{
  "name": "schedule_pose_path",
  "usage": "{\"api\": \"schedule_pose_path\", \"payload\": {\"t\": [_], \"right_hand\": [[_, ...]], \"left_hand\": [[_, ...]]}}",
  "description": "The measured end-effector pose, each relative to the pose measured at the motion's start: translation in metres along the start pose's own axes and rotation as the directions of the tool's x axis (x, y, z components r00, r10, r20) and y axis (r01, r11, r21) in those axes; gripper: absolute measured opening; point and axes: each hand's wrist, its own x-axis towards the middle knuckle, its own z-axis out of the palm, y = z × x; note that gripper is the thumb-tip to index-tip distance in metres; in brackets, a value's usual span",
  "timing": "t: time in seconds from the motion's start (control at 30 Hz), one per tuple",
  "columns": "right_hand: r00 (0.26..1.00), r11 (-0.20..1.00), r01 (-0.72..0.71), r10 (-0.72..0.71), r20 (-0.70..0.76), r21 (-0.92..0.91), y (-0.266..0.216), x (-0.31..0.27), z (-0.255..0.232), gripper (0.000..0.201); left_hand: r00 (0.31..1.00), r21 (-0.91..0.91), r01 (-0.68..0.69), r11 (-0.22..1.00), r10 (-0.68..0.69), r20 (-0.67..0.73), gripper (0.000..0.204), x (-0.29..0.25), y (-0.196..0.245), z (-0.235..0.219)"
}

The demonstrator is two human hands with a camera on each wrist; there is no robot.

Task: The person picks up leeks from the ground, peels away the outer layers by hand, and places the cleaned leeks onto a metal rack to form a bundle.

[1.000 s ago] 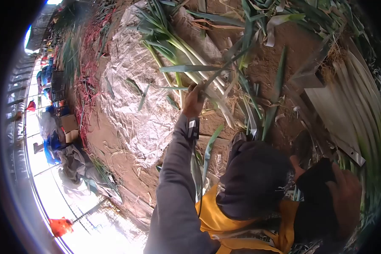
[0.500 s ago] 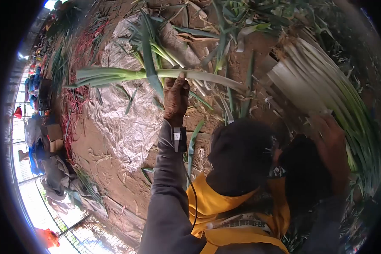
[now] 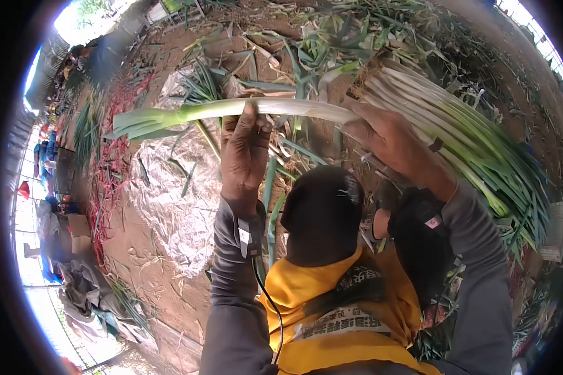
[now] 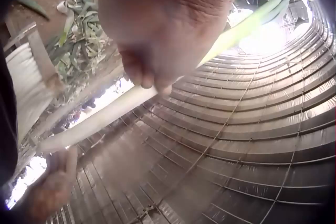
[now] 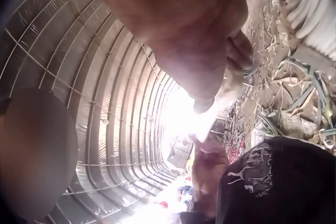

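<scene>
A large green onion [image 3: 300, 107] with a long white stalk and leafy green end lies level across both hands. My left hand [image 3: 243, 147] pinches it near mid-length, thumb in front of the stalk. At its white end, my right hand [image 3: 397, 140] grips with bent fingers, covering the tip. In the left wrist view the white stalk [image 4: 113, 111] runs from under the left hand [image 4: 163, 19] towards the other hand. The right wrist view has the right hand [image 5: 184, 29] close up, fingers curled at the stalk's end.
A thick bundle of green onions [image 3: 447, 125] lies at right. More leaves [image 3: 200, 84] lie on a crumpled plastic sheet [image 3: 172, 206] at left. Below the hands are dark-clothed knees [image 3: 322, 212] and a yellow apron [image 3: 313, 284]. Leaf scraps litter the soil; red strands [image 3: 106, 169] lie farther left.
My left hand has brought one green onion up from the stalks at the sheet and turned it level. My right hand has come up from the lower right to its white end.
</scene>
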Motion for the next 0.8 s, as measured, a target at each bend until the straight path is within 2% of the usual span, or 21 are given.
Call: {"api": "schedule_pose_path", "payload": {"t": [0.03,0.07,0.1,0.13,0.17,0.23,0.27,0.3,0.37,0.43,0.47,0.5,0.57,0.63,0.67,0.7,0.73,0.77,0.8], "right_hand": [[1.0,0.991,-0.012,0.015,-0.026,0.135,-0.001,-0.001,0.001,0.034],[0.999,0.99,-0.002,0.007,-0.032,0.139,-0.002,-0.004,0.0,0.034],[0.995,0.968,-0.087,0.093,-0.018,0.236,-0.003,-0.01,-0.002,0.033],[0.984,0.928,-0.171,0.179,0.005,0.331,-0.003,-0.016,-0.004,0.034],[0.984,0.926,-0.166,0.178,-0.003,0.338,-0.004,-0.023,-0.007,0.034],[0.914,0.823,-0.398,0.395,0.096,0.404,-0.006,-0.035,-0.015,0.037],[0.923,0.829,-0.374,0.374,0.086,0.415,-0.004,-0.041,-0.017,0.037],[0.925,0.815,-0.371,0.368,0.095,0.445,0.001,-0.049,-0.017,0.038],[0.928,0.802,-0.36,0.359,0.097,0.476,0.007,-0.058,-0.015,0.04],[0.866,0.718,-0.493,0.46,0.196,0.492,0.011,-0.072,-0.014,0.039],[0.918,0.804,-0.394,0.372,0.139,0.445,0.018,-0.077,-0.01,0.038],[0.914,0.803,-0.4,0.384,0.13,0.441,0.022,-0.083,-0.008,0.038],[0.914,0.84,-0.4,0.395,0.093,0.367,0.019,-0.089,-0.006,0.036],[0.871,0.787,-0.483,0.477,0.118,0.384,0.025,-0.096,-0.001,0.032],[0.952,0.913,-0.293,0.305,0.002,0.283,0.034,-0.097,0.006,0.031],[0.991,0.984,-0.09,0.104,-0.085,0.152,0.038,-0.101,0.013,0.029],[0.948,0.897,-0.302,0.318,0.005,0.322,0.023,-0.098,0.013,0.025],[0.94,0.889,-0.326,0.34,0.012,0.321,0.019,-0.098,0.017,0.025],[0.956,0.906,-0.288,0.292,0.034,0.31,0.018,-0.096,0.021,0.024]], "left_hand": [[1.0,0.008,-0.006,1.0,0.006,0.01,0.021,0.002,0.006,0.015],[0.994,0.129,-0.015,0.992,0.029,-0.102,0.019,0.003,0.014,0.037],[0.975,0.247,-0.011,0.969,0.065,-0.211,0.019,0.003,0.019,0.05],[0.983,0.257,-0.004,0.966,0.051,-0.178,0.026,0.01,0.028,0.046],[0.981,0.243,-0.037,0.969,0.081,-0.176,0.027,0.017,0.036,0.046],[0.945,0.263,-0.174,0.949,0.236,-0.226,0.025,0.031,0.054,0.046],[0.939,0.281,-0.201,0.938,0.266,-0.217,0.023,0.038,0.062,0.043],[0.962,0.225,-0.191,0.955,0.228,-0.151,0.021,0.048,0.069,0.032],[0.961,0.18,-0.163,0.97,0.198,-0.193,0.019,0.059,0.062,0.047],[0.96,0.123,-0.159,0.98,0.182,-0.213,0.018,0.072,0.051,0.052],[0.972,0.092,-0.134,0.987,0.149,-0.184,0.018,0.079,0.046,0.053],[0.981,0.061,-0.108,0.992,0.116,-0.153,0.018,0.085,0.041,0.054],[0.976,0.067,-0.094,0.993,0.105,-0.188,0.02,0.095,0.031,0.053],[0.996,0.062,-0.048,0.997,0.052,-0.076,0.022,0.105,0.025,0.035],[0.997,0.05,-0.039,0.998,0.042,-0.063,0.024,0.108,0.02,0.026],[1.0,0.029,0.005,1.0,-0.005,-0.014,0.026,0.11,0.014,0.018],[0.999,-0.037,0.046,0.998,-0.046,0.006,0.027,0.119,0.012,-0.007],[0.996,-0.101,0.082,0.991,-0.08,0.023,0.028,0.13,0.009,-0.035],[0.999,0.019,0.049,0.999,-0.049,0.001,0.026,0.139,0.006,-0.05]]}}
